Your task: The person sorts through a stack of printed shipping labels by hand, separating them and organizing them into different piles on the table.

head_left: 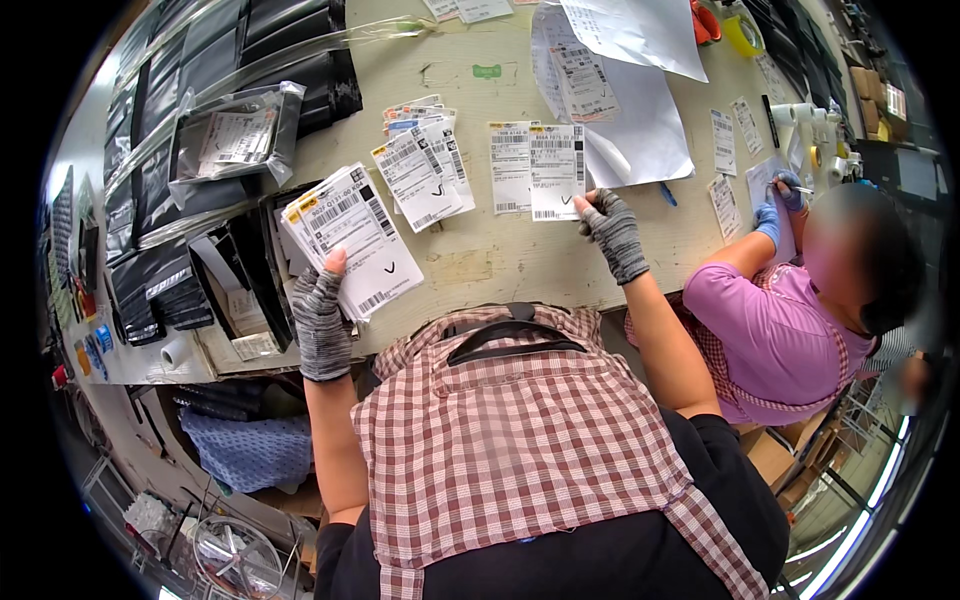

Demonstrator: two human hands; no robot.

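Note:
My left hand (322,320), in a grey fingerless knit glove, grips a thick fanned stack of white shipping labels (365,240), its thumb on the top one. My right hand (615,240), gloved alike, has its fingers curled and pinched at the lower right corner of a single shipping label (557,165) lying on the table. Another label (510,170) lies beside it, partly overlapped. Between my hands, a loose pile of labels (418,180) is spread on the table, some showing orange and blue edges. Several labels bear a handwritten tick.
Black plastic mailing bags (235,60) cover the far left, with a clear-wrapped packet (240,135) on them. An open black box (235,285) stands left of my left hand. Large white sheets (640,120) lie at the far right. A co-worker in pink (770,310) writes at right.

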